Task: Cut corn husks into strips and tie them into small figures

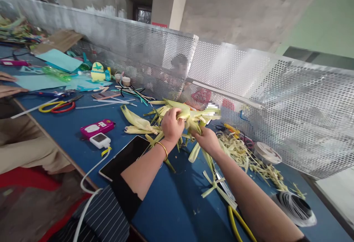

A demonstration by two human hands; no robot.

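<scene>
Pale green and yellow corn husks (190, 116) are bunched between my hands above the table. My left hand (172, 126) has its fingers curled round the upper left of the bunch, with a gold bangle at the wrist. Lower and to the right, my right hand (208, 140) is closed on the husks' lower part; its fingertips are partly hidden. Loose husk leaves (136, 121) lie left of my left hand. Below my right hand is a knotted husk strip (214, 186), over scissors with yellow handles (238, 224), partly covered by my right forearm.
A dark tablet (125, 157), a magenta box (96, 128) and a white cabled device (100, 140) lie left. Farther left are red-and-yellow scissors (59, 106) and another person's hands (11, 87). Shredded husk (240, 153) and a tape roll (267, 153) lie right. A perforated metal screen (226, 59) borders the back.
</scene>
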